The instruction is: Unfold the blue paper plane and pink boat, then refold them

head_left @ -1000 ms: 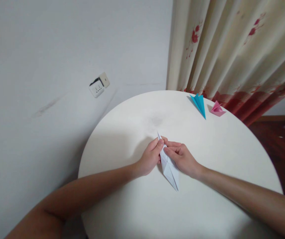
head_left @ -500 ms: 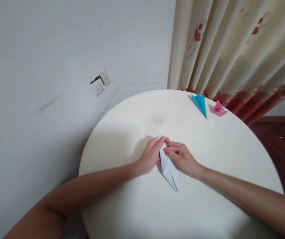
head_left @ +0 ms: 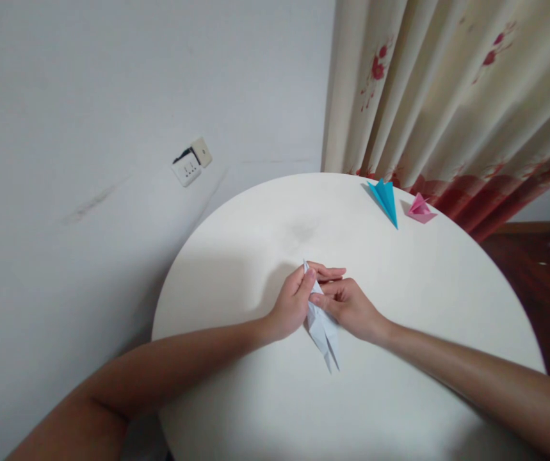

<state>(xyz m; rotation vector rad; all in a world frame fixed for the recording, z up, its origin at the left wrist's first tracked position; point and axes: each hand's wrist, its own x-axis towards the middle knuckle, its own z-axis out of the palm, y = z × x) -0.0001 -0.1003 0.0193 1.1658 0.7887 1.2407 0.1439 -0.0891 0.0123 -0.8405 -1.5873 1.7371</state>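
Note:
A long, narrow folded piece of white paper (head_left: pixel 323 333) lies over the middle of the round white table (head_left: pixel 399 397), its two pointed tips toward me. My left hand (head_left: pixel 290 306) pinches its far end from the left. From the right, my right hand (head_left: pixel 349 306) grips the same end, fingers curled against the fold. Both hands meet over the paper's upper half and hide it.
A folded blue paper shape (head_left: pixel 385 200) and a smaller pink one (head_left: pixel 419 210) sit at the table's far right edge. A floral curtain (head_left: pixel 447 96) hangs behind them. On the wall to the left is a white wall socket (head_left: pixel 189 164).
The paper's near end has narrowed and now shows two separate tips. My right hand's fingers have shifted upward along the fold; both hands stay in the same place.

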